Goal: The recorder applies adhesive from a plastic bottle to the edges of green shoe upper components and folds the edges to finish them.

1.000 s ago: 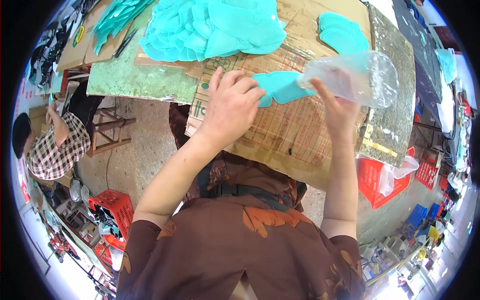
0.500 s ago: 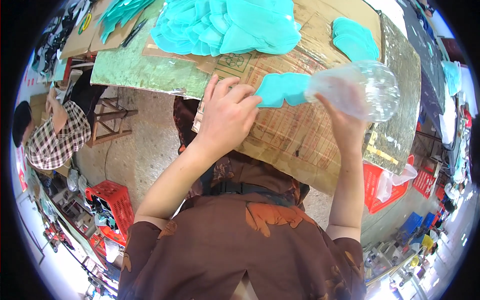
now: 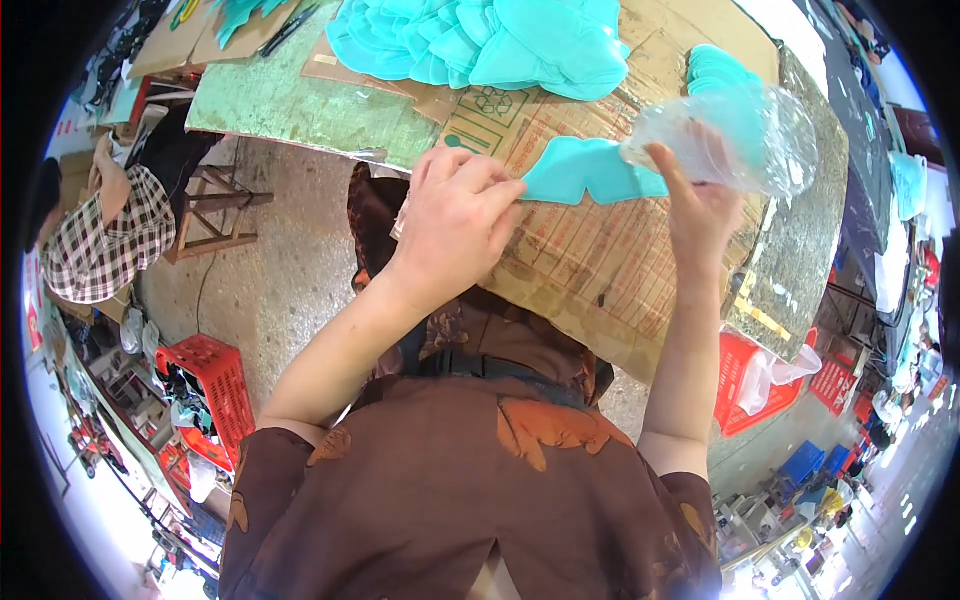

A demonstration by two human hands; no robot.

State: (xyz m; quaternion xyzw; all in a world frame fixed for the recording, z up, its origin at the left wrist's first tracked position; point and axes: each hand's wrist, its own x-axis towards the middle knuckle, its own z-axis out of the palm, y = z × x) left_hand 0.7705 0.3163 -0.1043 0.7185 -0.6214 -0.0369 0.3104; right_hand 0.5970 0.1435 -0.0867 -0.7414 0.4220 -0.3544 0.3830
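Note:
A flat turquoise cut-out piece (image 3: 585, 172) with a notched lower edge lies on the printed cardboard (image 3: 540, 235) in front of me. My left hand (image 3: 460, 200) has its fingertips closed on the piece's left end. My right hand (image 3: 705, 200) is wrapped round a clear plastic bottle (image 3: 770, 140), tilted on its side with its narrow end over the piece's right part. What the bottle contains cannot be made out. Beyond the left hand is a heap of similar turquoise pieces (image 3: 480, 40). A smaller stack of turquoise pieces (image 3: 715, 72) sits partly behind the bottle.
The cardboard covers part of a worn green table (image 3: 270, 110). A dark pen-like tool (image 3: 287, 33) lies at the far left. Below the table's right side stands a red basket (image 3: 738, 385); another red crate (image 3: 222, 375) is at left. A person in a checked shirt (image 3: 110, 240) sits beyond it.
The bottle in my right hand has shifted slightly, and its narrow end is farther up on the piece. My left hand still holds the left end. The whole view has shifted a little.

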